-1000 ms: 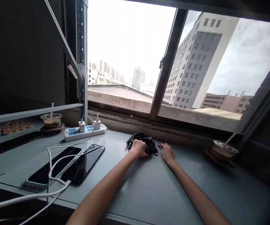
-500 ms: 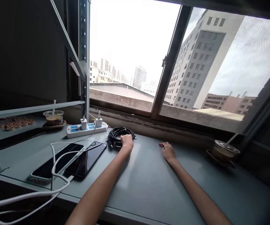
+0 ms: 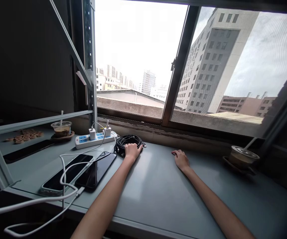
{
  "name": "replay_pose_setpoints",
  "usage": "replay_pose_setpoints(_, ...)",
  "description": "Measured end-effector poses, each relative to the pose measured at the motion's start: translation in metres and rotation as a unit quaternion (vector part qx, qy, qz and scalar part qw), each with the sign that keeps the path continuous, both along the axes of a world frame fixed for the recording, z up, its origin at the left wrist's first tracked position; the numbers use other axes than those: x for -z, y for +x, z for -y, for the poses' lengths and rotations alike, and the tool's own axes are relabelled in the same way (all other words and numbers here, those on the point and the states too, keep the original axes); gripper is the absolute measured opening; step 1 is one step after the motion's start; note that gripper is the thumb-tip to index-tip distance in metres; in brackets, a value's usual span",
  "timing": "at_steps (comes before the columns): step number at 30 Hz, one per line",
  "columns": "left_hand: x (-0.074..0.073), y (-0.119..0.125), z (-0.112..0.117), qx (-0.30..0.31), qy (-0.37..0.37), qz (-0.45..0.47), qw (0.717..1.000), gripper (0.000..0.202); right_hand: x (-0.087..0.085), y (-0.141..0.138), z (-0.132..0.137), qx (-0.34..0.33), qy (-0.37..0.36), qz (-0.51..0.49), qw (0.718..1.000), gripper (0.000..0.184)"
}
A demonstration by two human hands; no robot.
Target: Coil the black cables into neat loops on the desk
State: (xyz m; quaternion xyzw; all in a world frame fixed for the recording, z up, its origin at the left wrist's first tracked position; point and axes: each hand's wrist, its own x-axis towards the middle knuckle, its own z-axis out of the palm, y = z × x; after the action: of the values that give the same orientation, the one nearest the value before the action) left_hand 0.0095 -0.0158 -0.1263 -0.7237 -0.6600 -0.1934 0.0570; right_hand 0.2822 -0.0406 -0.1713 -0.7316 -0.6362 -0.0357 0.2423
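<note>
A coil of black cable [image 3: 125,138] with metal-tipped plugs lies on the grey desk below the window. My left hand [image 3: 132,151] is on the near side of the coil, fingers bent down over it and thumb out to the right; the fingertips are hidden from me. To its right, my right hand [image 3: 182,159] rests on the bare desk surface [image 3: 155,189], palm down, with its fingers loosely stretched. Nothing shows in that hand, and it does not touch the coil.
Left of the coil are a white power strip [image 3: 96,141] with chargers, a black tablet-like device [image 3: 96,172] and a phone [image 3: 66,174], crossed by a white cable [image 3: 67,182]. Lidded drink cups stand at left [image 3: 61,130] and right [image 3: 243,157]. A metal shelf post [image 3: 93,66] rises at left.
My left hand has shifted slightly left on the coil; its thumb is now spread away from the fingers. My right hand stays on the desk. The view has shifted a little.
</note>
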Motion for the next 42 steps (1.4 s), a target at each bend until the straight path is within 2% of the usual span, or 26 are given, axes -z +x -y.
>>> replay_pose_setpoints(11, 0.002, 0.000, -0.001, 0.004, 0.019, 0.019, 1.000, 0.052, -0.004, -0.003, 0.003, 0.005, -0.003, -0.005, 1.000, 0.034)
replay_pose_setpoints(17, -0.002, 0.004, -0.001, 0.030, 0.107, 0.054, 0.992, 0.033, -0.005, -0.004, 0.004, 0.008, -0.005, -0.005, 1.000, 0.034)
replay_pose_setpoints(24, -0.016, 0.004, -0.005, -0.047, 0.220, 0.182, 0.957, 0.034, -0.004, -0.002, 0.002, 0.004, -0.003, -0.004, 1.000, 0.034)
replay_pose_setpoints(27, -0.018, 0.005, -0.003, -0.055, 0.252, 0.258, 0.931, 0.033, -0.003, -0.002, 0.002, 0.001, -0.003, -0.006, 1.000, 0.034)
replay_pose_setpoints(30, -0.022, 0.007, 0.003, -0.055, 0.265, 0.287, 0.919, 0.035, -0.003, -0.002, 0.002, 0.001, -0.002, -0.007, 1.000, 0.034)
replay_pose_setpoints(36, -0.038, 0.004, 0.017, -0.009, 0.311, 0.274, 0.910, 0.040, -0.002, -0.001, 0.001, 0.001, -0.001, -0.008, 1.000, 0.034)
replay_pose_setpoints(39, -0.040, 0.004, 0.017, 0.026, 0.303, 0.240, 0.922, 0.037, -0.002, -0.001, 0.001, -0.002, -0.001, -0.007, 1.000, 0.034)
replay_pose_setpoints(42, -0.035, 0.005, 0.012, 0.068, 0.258, 0.154, 0.951, 0.030, -0.002, -0.001, 0.001, 0.000, -0.003, -0.006, 1.000, 0.034)
